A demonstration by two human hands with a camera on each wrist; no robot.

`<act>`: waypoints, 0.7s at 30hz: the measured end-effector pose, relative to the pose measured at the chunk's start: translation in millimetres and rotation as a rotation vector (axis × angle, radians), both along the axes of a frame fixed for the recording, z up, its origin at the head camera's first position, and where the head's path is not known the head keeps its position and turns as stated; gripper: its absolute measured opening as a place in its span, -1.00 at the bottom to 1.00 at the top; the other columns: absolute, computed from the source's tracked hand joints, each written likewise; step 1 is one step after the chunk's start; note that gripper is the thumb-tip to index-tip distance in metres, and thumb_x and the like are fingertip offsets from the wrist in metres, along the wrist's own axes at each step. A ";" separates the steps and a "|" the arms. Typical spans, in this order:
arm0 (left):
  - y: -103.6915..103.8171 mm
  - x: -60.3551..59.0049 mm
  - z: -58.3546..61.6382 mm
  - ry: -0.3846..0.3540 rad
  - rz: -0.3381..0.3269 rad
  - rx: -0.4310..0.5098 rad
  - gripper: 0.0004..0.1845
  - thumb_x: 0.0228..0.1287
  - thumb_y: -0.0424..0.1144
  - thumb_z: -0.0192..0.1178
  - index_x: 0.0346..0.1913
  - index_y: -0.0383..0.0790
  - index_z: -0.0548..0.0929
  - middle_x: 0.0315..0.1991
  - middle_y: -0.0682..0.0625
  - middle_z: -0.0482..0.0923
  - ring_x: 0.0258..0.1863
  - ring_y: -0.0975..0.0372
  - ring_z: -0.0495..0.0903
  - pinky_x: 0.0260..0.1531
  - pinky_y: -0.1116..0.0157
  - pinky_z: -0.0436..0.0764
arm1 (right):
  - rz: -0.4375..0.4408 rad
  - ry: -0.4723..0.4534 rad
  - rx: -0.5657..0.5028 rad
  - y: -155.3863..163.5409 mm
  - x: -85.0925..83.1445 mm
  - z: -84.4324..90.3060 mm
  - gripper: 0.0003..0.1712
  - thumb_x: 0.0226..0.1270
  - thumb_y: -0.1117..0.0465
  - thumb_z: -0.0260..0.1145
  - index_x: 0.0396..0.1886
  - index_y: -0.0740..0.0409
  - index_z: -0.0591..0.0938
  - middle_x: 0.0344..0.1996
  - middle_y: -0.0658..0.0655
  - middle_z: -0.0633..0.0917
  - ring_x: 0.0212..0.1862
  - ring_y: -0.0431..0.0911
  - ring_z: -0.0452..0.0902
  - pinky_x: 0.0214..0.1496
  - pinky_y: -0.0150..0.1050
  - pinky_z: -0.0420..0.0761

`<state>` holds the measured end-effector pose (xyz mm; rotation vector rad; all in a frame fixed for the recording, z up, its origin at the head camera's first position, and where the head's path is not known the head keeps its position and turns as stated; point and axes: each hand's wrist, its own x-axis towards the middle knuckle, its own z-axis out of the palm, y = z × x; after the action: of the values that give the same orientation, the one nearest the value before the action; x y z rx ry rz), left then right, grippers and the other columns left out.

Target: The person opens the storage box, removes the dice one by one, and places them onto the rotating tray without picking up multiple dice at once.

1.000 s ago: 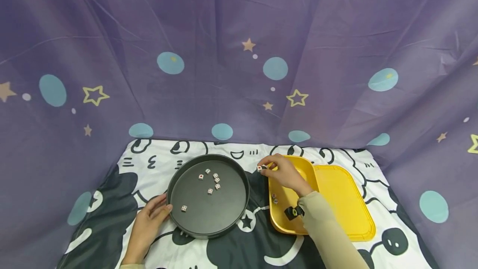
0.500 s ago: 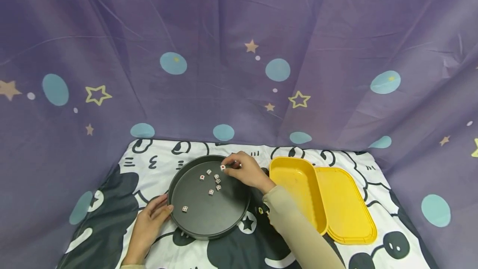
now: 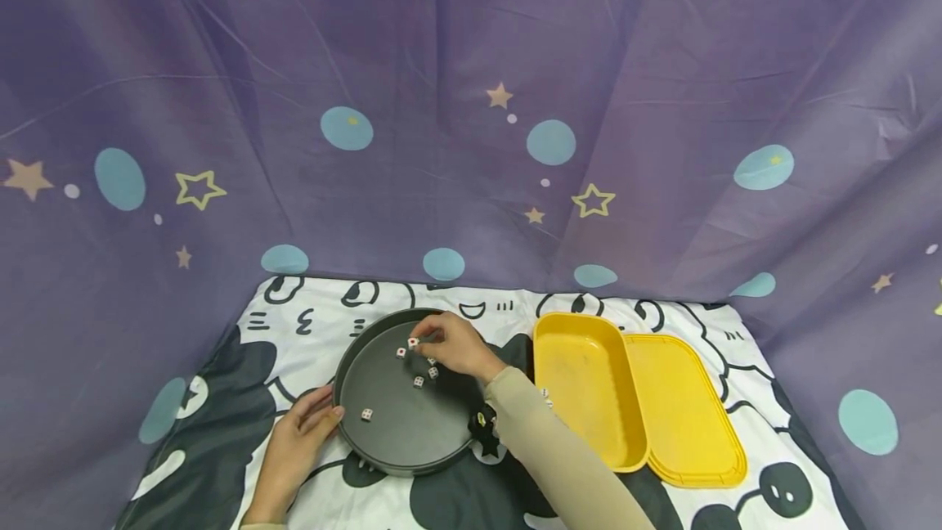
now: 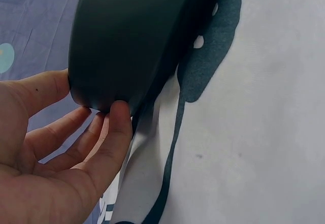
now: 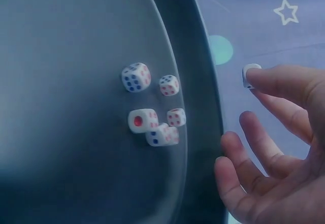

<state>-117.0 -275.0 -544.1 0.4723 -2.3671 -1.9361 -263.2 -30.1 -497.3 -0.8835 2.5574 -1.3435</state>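
Observation:
Over the far part of a dark round pan [image 3: 441, 424], my right hand [image 3: 456, 346] pinches a small white die [image 3: 414, 343] between thumb and index finger. In the right wrist view the pinched die [image 5: 251, 75] shows mostly behind a fingertip, and the other fingers curl loosely. Several dice [image 5: 136, 77] lie on the pan's floor beneath, and one die [image 3: 366, 415] sits apart at the near left. My left hand [image 3: 294, 436] holds the pan's left side, thumb at the rim and the other fingertips against the outer wall [image 4: 122, 36].
To the right of the pan stands a yellow plastic box [image 3: 589, 399], with white dice [image 3: 545, 397] by its left wall, beside my sleeve. A flat yellow lid [image 3: 684, 411] lies right of the box. A purple curtain [image 3: 441, 186] hangs behind the patterned cloth.
My right hand has moved left from above the yellow box to above the pan, carrying the die. The left hand has stayed at the pan's side.

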 end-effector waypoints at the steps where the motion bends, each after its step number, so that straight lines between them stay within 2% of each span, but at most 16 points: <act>1: 0.5 -0.2 0.0 0.001 0.000 -0.002 -0.44 0.39 -0.29 0.29 0.38 -0.37 0.41 0.30 -0.35 0.43 0.03 0.44 0.56 -0.08 0.49 0.63 | -0.002 -0.003 0.000 -0.2 -0.2 -1.4 -0.83 0.22 0.30 0.48 -0.18 0.07 0.78 -0.17 0.16 0.69 -0.23 -0.09 0.62 -0.15 -0.34 0.62; 5: 2.1 -0.9 0.1 0.011 -0.003 -0.009 -0.44 0.39 -0.29 0.29 0.37 -0.38 0.41 0.29 -0.37 0.43 0.03 0.43 0.56 -0.08 0.50 0.63 | 0.000 0.005 -0.006 2.4 -0.7 -2.6 -0.82 0.22 0.32 0.47 -0.17 0.13 0.77 -0.19 0.18 0.71 -0.23 -0.08 0.63 -0.14 -0.36 0.63; 9: 3.1 -2.0 -0.4 0.015 -0.007 -0.010 -0.44 0.39 -0.29 0.29 0.37 -0.39 0.42 0.29 -0.37 0.44 0.00 0.47 0.56 -0.09 0.50 0.64 | 0.005 0.018 -0.020 15.1 1.4 7.5 -0.82 0.25 0.31 0.45 -0.14 0.13 0.77 -0.18 0.13 0.74 -0.23 -0.11 0.63 -0.16 -0.34 0.62; 13: 3.3 -3.2 -0.5 0.002 -0.010 0.000 -0.44 0.39 -0.30 0.29 0.37 -0.38 0.41 0.30 -0.35 0.43 -0.02 0.51 0.55 -0.07 0.48 0.64 | -0.015 0.054 -0.024 39.1 5.7 22.3 -0.82 0.26 0.28 0.45 -0.14 0.11 0.77 -0.20 0.05 0.72 -0.24 -0.13 0.58 -0.17 -0.29 0.62; 19: 1.0 -3.2 -0.4 -0.026 -0.012 0.004 -0.43 0.41 -0.28 0.28 0.40 -0.35 0.39 0.32 -0.34 0.41 -0.05 0.57 0.53 -0.06 0.47 0.64 | -0.062 0.114 -0.022 82.7 11.1 34.2 -0.81 0.25 0.28 0.47 -0.14 0.16 0.77 -0.20 0.09 0.71 -0.21 -0.05 0.59 -0.10 -0.02 0.68; 21: 0.2 -2.5 -0.5 -0.031 -0.012 -0.002 -0.42 0.41 -0.26 0.28 0.40 -0.35 0.39 0.32 -0.34 0.41 -0.05 0.58 0.53 -0.06 0.47 0.64 | -0.082 0.110 -0.020 97.7 13.5 34.8 -0.83 0.26 0.27 0.46 -0.14 0.12 0.76 -0.20 0.06 0.69 -0.20 -0.06 0.60 -0.08 -0.05 0.69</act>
<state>-119.5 -274.8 -544.7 0.4926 -2.3958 -1.9450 -249.7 67.6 -462.5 -0.8895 2.6945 -1.3821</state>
